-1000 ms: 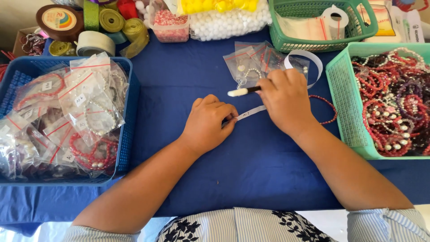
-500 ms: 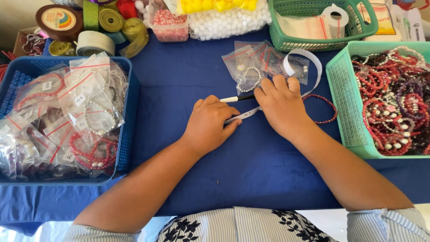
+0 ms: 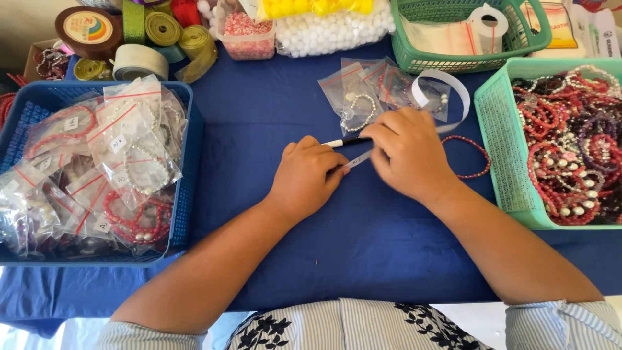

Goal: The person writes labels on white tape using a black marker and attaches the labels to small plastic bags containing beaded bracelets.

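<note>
My left hand [image 3: 308,178] rests on the blue tablecloth [image 3: 272,110] and pinches one end of a narrow white label strip [image 3: 360,159]. My right hand [image 3: 409,152] lies just right of it, fingers over the strip and over a black-and-white pen [image 3: 342,141] that pokes out leftward from under them. The strip curls up in a loop [image 3: 447,87] behind my right hand. Small clear zip bags with pearl bracelets [image 3: 359,97] lie just beyond my hands. A red bead bracelet [image 3: 476,159] lies on the cloth to the right of my right hand.
A blue basket [image 3: 184,188] on the left holds several bagged bracelets. A teal basket [image 3: 502,162] of loose bracelets stands at right, a green basket [image 3: 414,58] behind it. Ribbon rolls [image 3: 152,32], a bead tub [image 3: 246,32] and white pompoms [image 3: 330,32] line the back.
My right hand has moved down and left from beside the zip bags onto the label strip. The pen now lies flatter under its fingers. My left hand has barely shifted.
</note>
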